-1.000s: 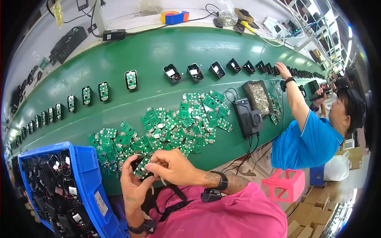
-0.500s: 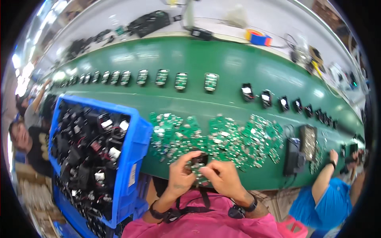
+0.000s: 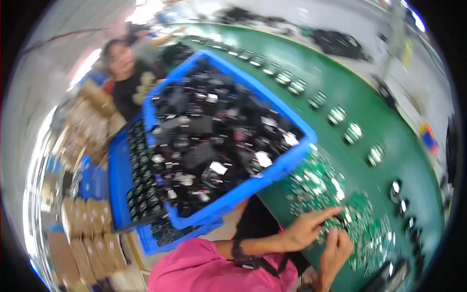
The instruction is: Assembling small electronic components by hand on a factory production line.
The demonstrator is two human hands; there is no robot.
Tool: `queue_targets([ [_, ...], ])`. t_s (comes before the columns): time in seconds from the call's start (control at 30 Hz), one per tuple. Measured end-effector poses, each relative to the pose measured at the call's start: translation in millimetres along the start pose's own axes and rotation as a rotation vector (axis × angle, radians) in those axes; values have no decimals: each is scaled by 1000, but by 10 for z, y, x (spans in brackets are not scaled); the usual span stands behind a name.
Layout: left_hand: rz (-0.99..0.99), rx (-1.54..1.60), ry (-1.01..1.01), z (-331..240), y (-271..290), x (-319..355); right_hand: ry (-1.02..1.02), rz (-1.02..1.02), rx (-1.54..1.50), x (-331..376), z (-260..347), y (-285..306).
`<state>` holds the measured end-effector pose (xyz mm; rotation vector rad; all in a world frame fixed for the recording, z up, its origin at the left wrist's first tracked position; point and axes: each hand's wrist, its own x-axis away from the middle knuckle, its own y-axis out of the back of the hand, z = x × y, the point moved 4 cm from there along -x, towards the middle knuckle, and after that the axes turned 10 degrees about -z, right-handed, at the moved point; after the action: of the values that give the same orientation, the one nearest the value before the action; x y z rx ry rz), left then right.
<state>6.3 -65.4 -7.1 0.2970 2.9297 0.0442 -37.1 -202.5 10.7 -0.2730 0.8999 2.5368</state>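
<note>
My left hand (image 3: 306,231) is closed at the table's near edge, its index finger stretched along a small black housing (image 3: 340,220). Right beside it, my right hand (image 3: 336,249) has its fingers bent and pinched together; motion blur hides what is between them. Both hands are over loose green circuit boards (image 3: 316,177), which lie heaped in front of and around them. To the left stands a blue crate (image 3: 296,158) full of black housings with wires and white labels (image 3: 202,153).
A row of housings with green boards (image 3: 337,115) runs along the green table (image 3: 389,117). Black housings (image 3: 403,208) line up at the right. Below the crate is a second blue crate (image 3: 116,168). Cardboard boxes (image 3: 92,243) and another person (image 3: 127,80) are at the left.
The view has swung left and tilted, so the crate now fills the middle and my hands appear farther right. Both hands stay together over the boards.
</note>
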Motion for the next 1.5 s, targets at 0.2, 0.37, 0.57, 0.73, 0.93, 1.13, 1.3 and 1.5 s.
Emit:
queue_targets([
  [0.2,23,219,372,-35,179,30,-78,66,-154,-152,183,-99],
  [0.37,108,341,308,64,173,46,-44,37,-112,-120,118,-95],
  [0.57,66,343,505,19,142,48,-69,93,-16,-88,76,-102],
  [0.73,155,108,445,78,203,-26,-229,243,-250,-121,48,-230],
  [0.93,127,75,399,18,119,-120,-281,140,-407,-124,-17,-321],
  [1.13,123,88,419,80,129,-286,-342,137,-457,-242,-55,-368],
  [1.3,84,482,870,318,258,-408,-359,362,-310,-474,-92,-213],
  [1.5,225,841,1132,475,230,-443,-176,312,-423,-654,-26,-149],
])
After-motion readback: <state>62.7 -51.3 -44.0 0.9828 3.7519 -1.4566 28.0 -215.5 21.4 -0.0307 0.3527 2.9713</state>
